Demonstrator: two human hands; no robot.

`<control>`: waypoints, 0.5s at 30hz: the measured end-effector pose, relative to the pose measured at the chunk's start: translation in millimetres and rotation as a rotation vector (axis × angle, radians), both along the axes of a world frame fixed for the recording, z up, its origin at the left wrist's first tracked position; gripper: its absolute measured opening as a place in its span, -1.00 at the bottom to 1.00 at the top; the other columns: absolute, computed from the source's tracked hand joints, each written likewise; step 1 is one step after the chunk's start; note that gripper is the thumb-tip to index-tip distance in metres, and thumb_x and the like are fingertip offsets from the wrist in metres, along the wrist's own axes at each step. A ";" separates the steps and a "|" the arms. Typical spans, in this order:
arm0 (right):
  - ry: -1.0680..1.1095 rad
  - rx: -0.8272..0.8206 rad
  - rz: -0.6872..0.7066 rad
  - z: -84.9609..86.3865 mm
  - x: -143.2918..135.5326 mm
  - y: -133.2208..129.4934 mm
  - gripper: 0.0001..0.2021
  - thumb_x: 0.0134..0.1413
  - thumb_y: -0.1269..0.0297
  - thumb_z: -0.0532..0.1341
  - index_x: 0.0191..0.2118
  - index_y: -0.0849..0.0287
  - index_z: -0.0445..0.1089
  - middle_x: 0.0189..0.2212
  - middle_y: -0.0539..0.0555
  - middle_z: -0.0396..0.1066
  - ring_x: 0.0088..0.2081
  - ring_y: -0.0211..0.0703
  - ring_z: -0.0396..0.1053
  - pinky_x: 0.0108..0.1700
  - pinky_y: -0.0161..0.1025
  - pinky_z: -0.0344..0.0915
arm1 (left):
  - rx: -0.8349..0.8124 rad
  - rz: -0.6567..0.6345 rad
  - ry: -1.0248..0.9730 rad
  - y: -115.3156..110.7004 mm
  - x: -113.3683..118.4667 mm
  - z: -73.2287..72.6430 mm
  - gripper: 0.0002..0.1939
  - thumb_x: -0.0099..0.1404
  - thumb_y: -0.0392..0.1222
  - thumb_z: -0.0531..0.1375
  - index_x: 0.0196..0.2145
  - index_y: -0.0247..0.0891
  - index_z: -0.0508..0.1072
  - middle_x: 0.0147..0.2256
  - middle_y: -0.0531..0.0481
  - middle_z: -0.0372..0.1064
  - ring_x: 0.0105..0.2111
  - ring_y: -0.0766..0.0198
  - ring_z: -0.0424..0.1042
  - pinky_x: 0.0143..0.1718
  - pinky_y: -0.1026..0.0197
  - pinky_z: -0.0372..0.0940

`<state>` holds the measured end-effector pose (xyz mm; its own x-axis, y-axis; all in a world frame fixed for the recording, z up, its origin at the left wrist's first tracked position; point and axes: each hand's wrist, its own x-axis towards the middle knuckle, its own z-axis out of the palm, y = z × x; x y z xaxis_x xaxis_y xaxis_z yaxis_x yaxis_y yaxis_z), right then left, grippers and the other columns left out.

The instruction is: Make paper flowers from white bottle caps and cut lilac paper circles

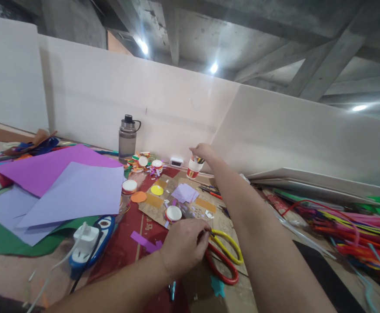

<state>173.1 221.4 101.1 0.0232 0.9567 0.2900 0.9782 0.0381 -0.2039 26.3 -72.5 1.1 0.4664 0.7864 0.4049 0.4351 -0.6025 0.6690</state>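
Observation:
My right hand [203, 152] is stretched out over a red-and-white paper cup [193, 168] that holds pens or similar sticks. Its fingers are closed at the cup's mouth, and what they grip is too small to make out. Nearer to me, my left hand [187, 241] hovers over the cardboard with its fingers curled into a pinch; whatever is in them is hidden. Scissors [231, 243] with one yellow and one red handle lie just right of it, partly covered. Beyond the left hand sits a round white-topped piece [173, 213], with a stack of lilac paper squares [185, 193] farther back.
Purple and lilac sheets [79, 189] cover the left side, beside a blue-and-white power strip [98, 239]. A grey water bottle [127, 139] stands near the white partition [164, 104]. Colourful pipe cleaners [359, 230] are heaped at right. A yellow disc [157, 190] lies on the cardboard.

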 end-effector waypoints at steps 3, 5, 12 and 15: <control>-0.002 0.053 -0.013 7.7 -4.2 0.4 -0.43 0.31 -0.06 -0.12 -0.10 0.29 0.47 -0.24 0.30 0.52 -0.16 -0.03 0.47 -0.19 -0.24 0.30 | 0.000 0.009 0.008 -1.0 0.1 0.5 -0.79 0.29 -0.26 0.05 -0.25 -0.24 0.49 -0.27 -0.06 0.52 -0.26 0.20 0.48 -0.22 0.21 0.27; -0.020 0.084 -0.011 9.6 -8.4 1.8 -0.38 0.35 -0.03 -0.25 -0.01 0.29 0.42 -0.14 0.32 0.50 -0.08 -0.03 0.44 -0.13 -0.23 0.28 | 0.001 0.014 0.022 -1.3 0.2 0.8 -0.79 0.28 -0.28 0.05 -0.26 -0.24 0.49 -0.28 -0.06 0.52 -0.27 0.20 0.48 -0.24 0.21 0.27; -0.184 0.069 0.030 -1.1 -22.2 0.7 -0.60 0.31 0.22 -0.07 0.02 0.22 0.44 -0.04 0.30 0.44 -0.03 0.08 0.36 -0.06 -0.08 0.24 | -0.005 0.022 0.017 -2.5 1.3 1.0 -0.79 0.30 -0.26 0.04 -0.29 -0.23 0.48 -0.31 -0.04 0.52 -0.30 0.22 0.47 -0.28 0.23 0.25; -0.315 0.089 0.132 -11.4 -31.8 -8.1 -0.68 0.23 0.32 0.03 -0.04 0.19 0.47 0.04 0.29 0.37 0.16 0.22 0.14 0.11 0.13 0.06 | -0.013 0.011 0.026 -4.3 1.7 1.7 -0.78 0.32 -0.22 0.04 -0.29 -0.23 0.49 -0.32 -0.04 0.51 -0.29 0.21 0.47 -0.28 0.22 0.25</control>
<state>141.3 213.3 89.6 -0.2034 0.9162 0.3454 0.9779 0.1730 0.1171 28.0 -76.8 2.8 0.4678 0.7969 0.3824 0.4590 -0.5887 0.6654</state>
